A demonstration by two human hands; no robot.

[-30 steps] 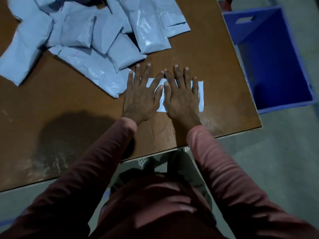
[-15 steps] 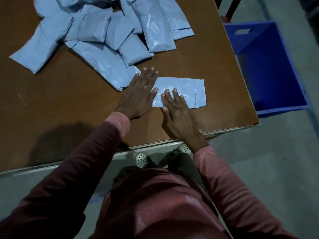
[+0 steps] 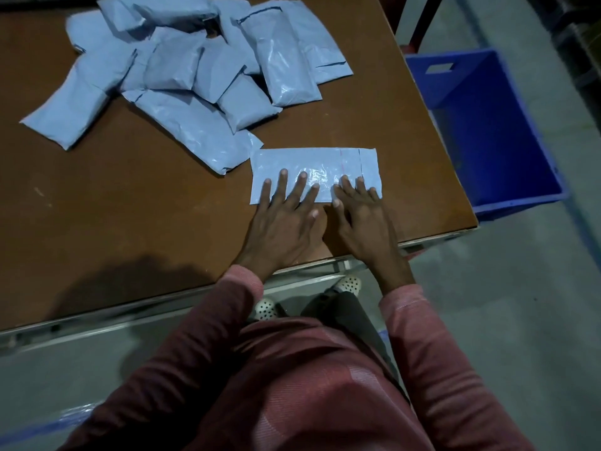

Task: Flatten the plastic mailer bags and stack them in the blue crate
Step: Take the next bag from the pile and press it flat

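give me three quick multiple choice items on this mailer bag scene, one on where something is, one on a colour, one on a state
1. Where does the blue crate stand?
A. on the table
B. on the floor past the table's right edge
C. under the pile of bags

2. What colour is the table top?
A. brown
B. white
C. green

3. How does the mailer bag under the hands lie?
A. crumpled in a ball
B. standing on edge
C. flat on the table

Answers:
1. B: the crate sits below and beyond the table's right edge.
2. A: the bare surface around the pile of bags is brown.
3. C: the left hand and right hand rest with spread fingers on its near edge, and it lies flat.
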